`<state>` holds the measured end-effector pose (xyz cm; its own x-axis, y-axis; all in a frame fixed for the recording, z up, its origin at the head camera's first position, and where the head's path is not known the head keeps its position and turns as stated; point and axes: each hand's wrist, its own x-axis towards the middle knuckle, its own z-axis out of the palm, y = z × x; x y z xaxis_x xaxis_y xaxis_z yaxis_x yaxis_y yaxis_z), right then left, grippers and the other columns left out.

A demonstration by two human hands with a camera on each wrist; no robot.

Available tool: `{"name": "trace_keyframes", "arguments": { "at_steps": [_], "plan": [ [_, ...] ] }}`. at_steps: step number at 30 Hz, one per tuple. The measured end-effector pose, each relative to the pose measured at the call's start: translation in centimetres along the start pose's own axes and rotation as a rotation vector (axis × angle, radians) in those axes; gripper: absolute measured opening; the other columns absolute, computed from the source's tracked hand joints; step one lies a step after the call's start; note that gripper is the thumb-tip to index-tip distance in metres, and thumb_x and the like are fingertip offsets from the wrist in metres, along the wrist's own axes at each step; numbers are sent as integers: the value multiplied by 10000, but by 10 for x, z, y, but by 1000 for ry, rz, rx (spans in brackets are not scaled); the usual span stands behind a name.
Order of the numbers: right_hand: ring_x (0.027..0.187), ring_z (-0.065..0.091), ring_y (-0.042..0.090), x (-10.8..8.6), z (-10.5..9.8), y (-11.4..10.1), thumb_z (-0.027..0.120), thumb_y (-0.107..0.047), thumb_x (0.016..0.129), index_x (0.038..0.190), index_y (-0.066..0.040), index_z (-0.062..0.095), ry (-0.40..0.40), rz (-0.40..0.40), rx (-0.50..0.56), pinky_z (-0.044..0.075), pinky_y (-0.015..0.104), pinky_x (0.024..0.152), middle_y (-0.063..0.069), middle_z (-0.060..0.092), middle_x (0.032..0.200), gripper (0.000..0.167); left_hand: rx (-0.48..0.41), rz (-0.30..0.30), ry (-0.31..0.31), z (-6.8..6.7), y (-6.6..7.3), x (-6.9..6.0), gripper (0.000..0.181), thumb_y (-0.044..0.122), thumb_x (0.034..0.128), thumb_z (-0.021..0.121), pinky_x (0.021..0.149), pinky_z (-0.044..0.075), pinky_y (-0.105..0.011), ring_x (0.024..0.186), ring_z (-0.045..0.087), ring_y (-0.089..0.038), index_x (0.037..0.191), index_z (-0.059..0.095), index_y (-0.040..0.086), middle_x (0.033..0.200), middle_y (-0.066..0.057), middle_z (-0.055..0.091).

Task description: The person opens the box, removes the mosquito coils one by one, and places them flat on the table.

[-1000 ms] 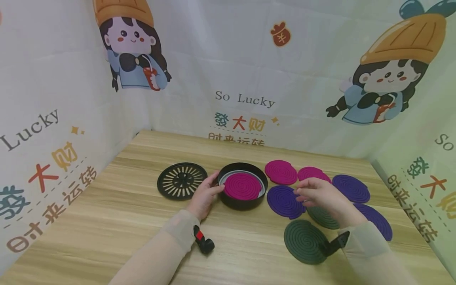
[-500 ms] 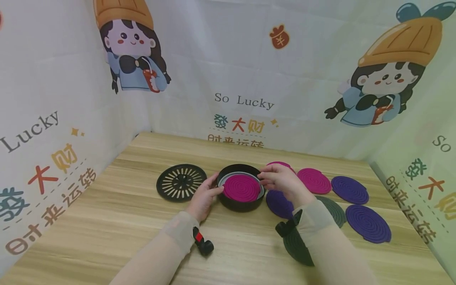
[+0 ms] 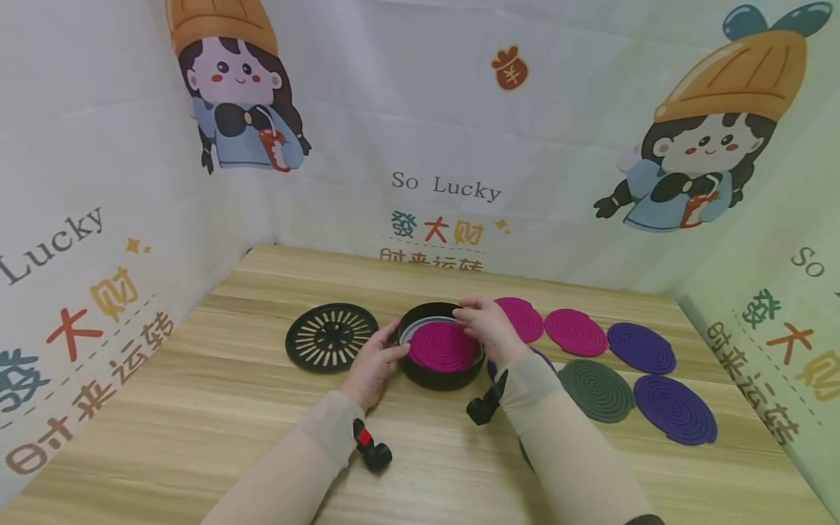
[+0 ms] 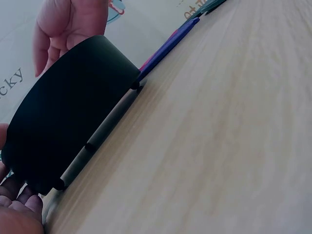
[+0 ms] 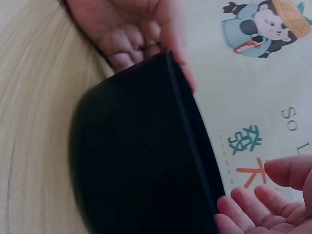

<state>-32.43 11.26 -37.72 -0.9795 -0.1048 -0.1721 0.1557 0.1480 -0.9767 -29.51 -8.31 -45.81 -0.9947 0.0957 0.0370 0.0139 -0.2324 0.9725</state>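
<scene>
My left hand [image 3: 370,368] grips the left side of a round black mosquito coil holder [image 3: 436,378], thumb over its rim. Inside the holder, on a grey lining, lies a magenta spiral coil [image 3: 441,348]. My right hand [image 3: 485,328] is at the holder's right rim, its fingertips over the edge. The right wrist view has the right hand's fingers [image 5: 253,207] loosely bent beside the rim, thumb apart, with nothing between them. From the left wrist view, the holder's dark side wall [image 4: 73,112] and short feet show close to the tabletop.
A slotted black lid [image 3: 333,332] lies left of the holder. To the right lie more flat coils: magenta [image 3: 576,332], purple [image 3: 676,410] and green [image 3: 597,390]. My right forearm covers most of another green one. Printed cloth [image 3: 367,109] hangs behind the wooden table [image 3: 197,408].
My right hand has moved left from above the loose coils to the holder's right rim. The left hand keeps its grip, and the magenta coil stays inside.
</scene>
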Motion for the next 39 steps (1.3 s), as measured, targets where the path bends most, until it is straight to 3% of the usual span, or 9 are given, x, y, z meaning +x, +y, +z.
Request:
{"name": "trace_keyframes", "arguments": {
  "at_steps": [5, 10, 39],
  "plan": [
    [1176, 475, 313, 3, 6, 3, 571, -78, 939, 1340, 49, 467, 66, -6, -129, 398, 427, 1008, 204, 478, 1324, 433, -2, -1, 0, -1, -1, 0, 622, -14, 910, 550, 1168, 129, -426, 1430, 205, -313, 1481, 304, -25, 1549, -193, 250],
    [1245, 437, 327, 5, 7, 6, 584, -110, 936, 1346, 33, 474, 71, -4, -208, 381, 446, 1033, 204, 464, 1367, 448, 9, 7, -1, -2, -2, 1, 627, -18, 902, 553, 1166, 140, -423, 1426, 217, -312, 1479, 307, -28, 1544, -196, 261],
    [1269, 424, 337, 11, 13, 9, 585, -118, 937, 1316, 36, 504, 47, 38, -293, 370, 471, 1046, 207, 465, 1382, 417, 0, 1, -7, -1, -2, 2, 619, -22, 912, 538, 1168, 130, -425, 1424, 221, -314, 1481, 296, -32, 1545, -195, 259]
  ]
}}
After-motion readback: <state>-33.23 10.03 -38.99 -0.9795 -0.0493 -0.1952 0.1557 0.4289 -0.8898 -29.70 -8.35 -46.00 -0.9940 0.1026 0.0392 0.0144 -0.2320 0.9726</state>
